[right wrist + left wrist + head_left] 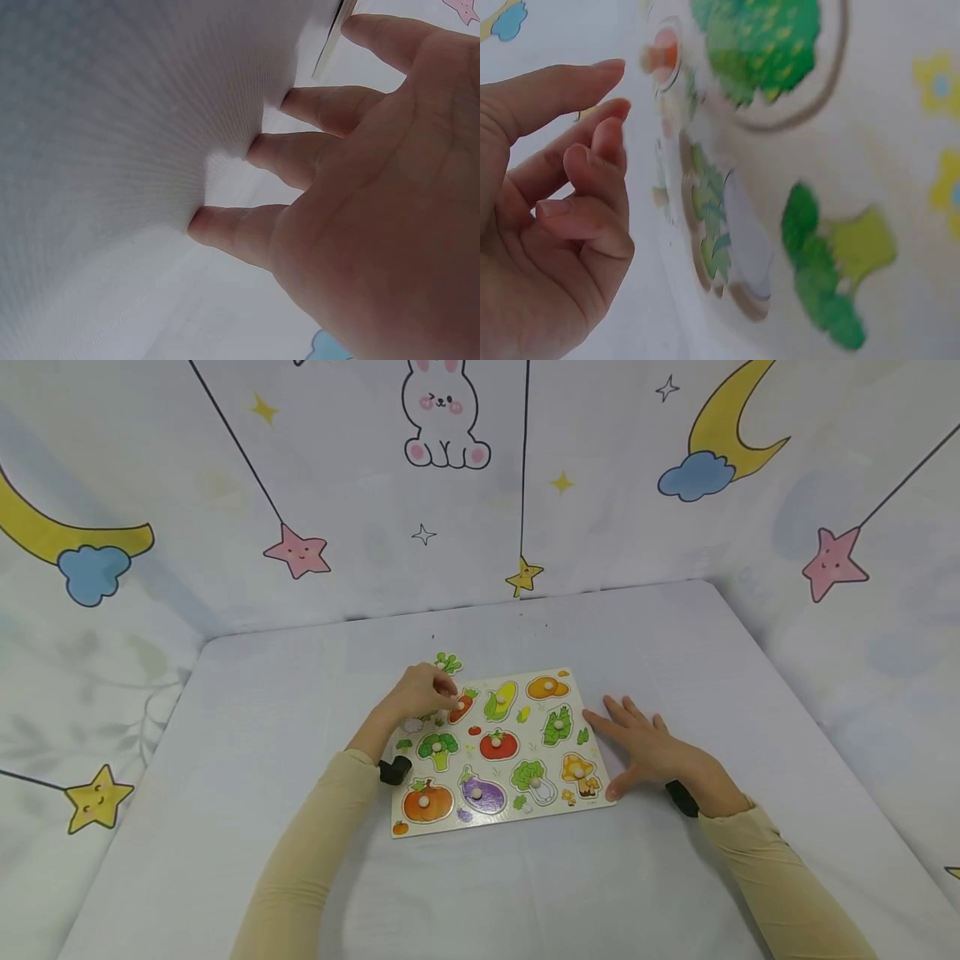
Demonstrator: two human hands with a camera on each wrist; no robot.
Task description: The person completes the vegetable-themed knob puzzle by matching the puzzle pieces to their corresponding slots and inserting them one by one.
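A wooden peg puzzle board (517,825) with vegetable pieces lies on the table. My left hand (426,692) hovers over its upper left part, thumb and fingers loosely bent with a gap between them. Its fingertips are right by the knob of the carrot piece (462,703), holding nothing in the left wrist view. Below that hand, a recess (724,232) shows a picture of green leaves and a white shape. Past the board's far edge lies a green leafy piece (450,662) with a knob, partly hidden by the hand. My right hand (648,747) rests fingers spread at the board's right edge, fingertips on the cloth.
Seated in the board are knobbed pieces such as corn (501,702), broccoli (438,750), tomato (498,744), pumpkin (427,802), eggplant (482,795) and mushroom (578,772). A white cloth (300,677) covers the table. Printed fabric walls (450,510) stand behind and at the sides.
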